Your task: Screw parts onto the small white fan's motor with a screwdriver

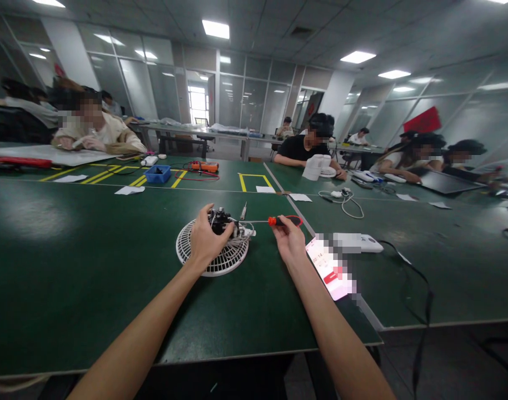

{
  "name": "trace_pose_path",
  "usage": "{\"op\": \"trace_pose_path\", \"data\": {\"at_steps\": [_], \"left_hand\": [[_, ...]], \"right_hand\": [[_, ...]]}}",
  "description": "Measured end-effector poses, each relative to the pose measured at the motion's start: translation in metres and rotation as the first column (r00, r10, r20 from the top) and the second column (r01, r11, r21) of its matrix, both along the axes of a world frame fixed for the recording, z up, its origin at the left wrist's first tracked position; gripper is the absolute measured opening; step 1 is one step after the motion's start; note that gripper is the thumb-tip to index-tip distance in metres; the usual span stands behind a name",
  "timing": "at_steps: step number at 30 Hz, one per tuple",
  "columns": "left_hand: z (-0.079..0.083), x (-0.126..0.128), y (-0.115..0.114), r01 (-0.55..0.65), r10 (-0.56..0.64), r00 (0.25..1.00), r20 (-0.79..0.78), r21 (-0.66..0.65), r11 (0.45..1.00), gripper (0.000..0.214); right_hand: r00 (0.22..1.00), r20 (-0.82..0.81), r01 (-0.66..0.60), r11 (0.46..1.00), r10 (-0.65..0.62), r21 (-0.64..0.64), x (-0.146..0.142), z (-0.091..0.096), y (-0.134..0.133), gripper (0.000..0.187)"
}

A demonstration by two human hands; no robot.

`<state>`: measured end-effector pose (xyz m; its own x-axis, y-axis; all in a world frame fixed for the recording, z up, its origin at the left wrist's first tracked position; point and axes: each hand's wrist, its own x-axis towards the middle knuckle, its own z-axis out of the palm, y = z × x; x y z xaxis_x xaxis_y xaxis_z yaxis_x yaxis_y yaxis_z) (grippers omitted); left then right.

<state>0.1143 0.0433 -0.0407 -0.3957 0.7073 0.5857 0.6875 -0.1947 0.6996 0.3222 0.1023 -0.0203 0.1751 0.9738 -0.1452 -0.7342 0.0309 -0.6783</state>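
A round white fan grille (220, 265) lies flat on the green table, with a black motor assembly (221, 218) and white wires on top of it. My left hand (208, 239) is wrapped round the motor assembly from the left, thumb on its near right side. In my right hand (289, 239) is a screwdriver (284, 221) with a red and black handle, gripped between fingers and thumb. Its shaft points left, level, and the tip reaches the right side of the motor assembly; exact contact is too small to tell. Behind the grille a small pointed tool (243, 211) stands out.
A lit phone (331, 269) and a white power bank-like block (357, 243) lie right of my right hand. Farther back are a blue bin (157, 174), an orange meter (204, 166) and a white cable (354, 208). A co-worker (308, 144) sits across the table.
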Motion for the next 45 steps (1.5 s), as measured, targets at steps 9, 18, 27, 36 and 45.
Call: {"op": "trace_pose_path", "data": {"at_steps": [9, 18, 27, 36, 45], "left_hand": [[0.002, 0.001, -0.002, -0.007, 0.008, 1.000, 0.028, -0.025, 1.000, 0.076], [0.002, 0.001, -0.002, -0.002, 0.003, 1.000, 0.028, -0.012, 1.000, 0.075], [0.002, 0.000, -0.002, 0.020, -0.021, 1.000, 0.017, 0.001, 1.000, 0.070], [-0.001, -0.001, 0.000, 0.024, -0.024, 0.999, 0.032, 0.002, 1.000, 0.068], [0.003, 0.000, -0.003, 0.047, -0.047, 0.999, 0.008, 0.010, 0.999, 0.070]], "right_hand": [[0.991, 0.131, -0.029, 0.994, 0.016, 0.101, 0.002, 0.003, -0.003, 0.046], [0.994, 0.109, -0.015, 0.998, 0.022, -0.062, -0.006, -0.007, -0.004, 0.031], [0.992, 0.071, -0.092, 0.989, 0.101, -0.116, -0.001, -0.004, -0.002, 0.022], [0.989, 0.020, -0.143, 0.983, 0.146, -0.112, -0.001, -0.003, -0.003, 0.027], [0.991, -0.041, -0.133, 0.990, 0.131, -0.050, -0.002, -0.001, -0.003, 0.033]]}}
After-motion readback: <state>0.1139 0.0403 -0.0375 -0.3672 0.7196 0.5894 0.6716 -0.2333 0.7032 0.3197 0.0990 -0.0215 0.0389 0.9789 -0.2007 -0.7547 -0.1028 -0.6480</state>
